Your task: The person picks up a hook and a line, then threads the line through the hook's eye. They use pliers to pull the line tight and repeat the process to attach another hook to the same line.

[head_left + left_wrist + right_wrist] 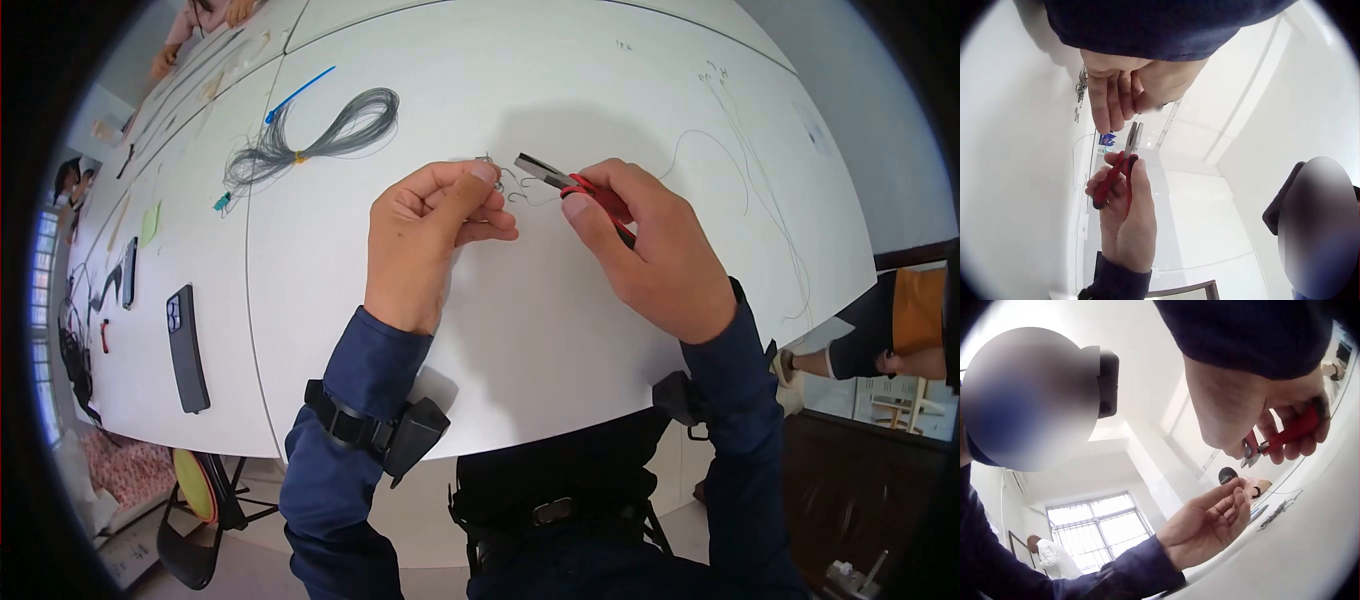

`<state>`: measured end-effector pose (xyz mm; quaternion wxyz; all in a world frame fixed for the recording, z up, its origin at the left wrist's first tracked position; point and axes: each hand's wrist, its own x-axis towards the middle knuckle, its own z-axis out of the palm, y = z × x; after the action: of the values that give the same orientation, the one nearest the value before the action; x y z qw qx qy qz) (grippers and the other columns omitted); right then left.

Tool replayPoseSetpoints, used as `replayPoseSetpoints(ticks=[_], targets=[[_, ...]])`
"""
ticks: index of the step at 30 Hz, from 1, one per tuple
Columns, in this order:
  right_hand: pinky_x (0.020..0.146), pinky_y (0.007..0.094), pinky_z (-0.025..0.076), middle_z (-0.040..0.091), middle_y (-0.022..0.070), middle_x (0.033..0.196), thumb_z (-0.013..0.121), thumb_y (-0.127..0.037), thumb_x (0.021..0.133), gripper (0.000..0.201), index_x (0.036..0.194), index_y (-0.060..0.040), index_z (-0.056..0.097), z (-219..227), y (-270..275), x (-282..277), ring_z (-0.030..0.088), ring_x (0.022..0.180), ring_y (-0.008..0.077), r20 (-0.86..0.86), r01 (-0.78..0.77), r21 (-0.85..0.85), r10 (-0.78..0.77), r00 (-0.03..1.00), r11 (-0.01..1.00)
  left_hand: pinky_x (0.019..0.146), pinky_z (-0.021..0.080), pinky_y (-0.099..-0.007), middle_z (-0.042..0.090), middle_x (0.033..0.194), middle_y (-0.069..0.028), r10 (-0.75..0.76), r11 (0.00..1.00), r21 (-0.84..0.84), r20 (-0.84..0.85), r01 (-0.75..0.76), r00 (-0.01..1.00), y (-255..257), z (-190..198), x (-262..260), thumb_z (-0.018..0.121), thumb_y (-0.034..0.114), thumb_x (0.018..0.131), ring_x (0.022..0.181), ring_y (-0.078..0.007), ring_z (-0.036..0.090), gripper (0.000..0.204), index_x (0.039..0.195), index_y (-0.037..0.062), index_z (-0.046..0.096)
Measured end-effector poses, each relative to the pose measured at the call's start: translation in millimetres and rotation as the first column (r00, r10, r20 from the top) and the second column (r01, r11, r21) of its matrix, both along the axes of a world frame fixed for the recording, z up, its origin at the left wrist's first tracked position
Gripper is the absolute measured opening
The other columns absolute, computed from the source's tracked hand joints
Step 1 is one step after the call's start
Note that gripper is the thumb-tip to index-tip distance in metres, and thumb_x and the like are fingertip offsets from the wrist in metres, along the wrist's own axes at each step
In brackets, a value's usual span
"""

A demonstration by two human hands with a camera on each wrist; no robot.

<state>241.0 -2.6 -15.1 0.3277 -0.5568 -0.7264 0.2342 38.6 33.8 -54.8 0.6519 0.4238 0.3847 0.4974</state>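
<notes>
My left hand (pixel 430 205) is raised over the white table, thumb against the bent index finger, pinching a thin clear line (pixel 1288 491) at the fingertips. What else sits in that pinch is too small to make out. Small metal hooks (pixel 513 197) lie on the table just beyond these fingers, and the left wrist view shows them as a little heap (pixel 1081 87). Red-handled pliers (pixel 545 172) are gripped by my right hand (pixel 660 235), fingers wrapped round the handles. Their metal nose points toward the left fingertips, a short gap away, with the jaws slightly parted.
A coil of grey line (pixel 350 130) with a blue tie (pixel 300 95) lies at the back left. Two phones, one of them the dark phone (pixel 187 345), lie left of the table seam. Thin lines trail over the right side. People are around the table.
</notes>
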Motion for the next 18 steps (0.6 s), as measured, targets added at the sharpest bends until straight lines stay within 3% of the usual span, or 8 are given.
replayPoseSetpoints(ticks=[18], targets=[[0.055, 0.0345, 0.047, 0.063, 0.0158, 0.065, 0.064, -0.030, 0.094, 0.032, 0.085, 0.0003, 0.066, -0.9, -0.7, -6.7, 0.061, 0.055, 0.0280, 0.038, -0.005, -0.052, 0.007, 0.999, 0.999, 0.071, 0.058, -0.0335, 0.066, 0.081, -0.0078, -0.007, 1.000, 0.016, -0.007, 0.007, 1.000, 1.2, -3.9, -1.1, 0.063, 0.016, 0.095, 0.070, -0.0183, 0.067, 0.019, 0.099, -0.0018, 0.068]])
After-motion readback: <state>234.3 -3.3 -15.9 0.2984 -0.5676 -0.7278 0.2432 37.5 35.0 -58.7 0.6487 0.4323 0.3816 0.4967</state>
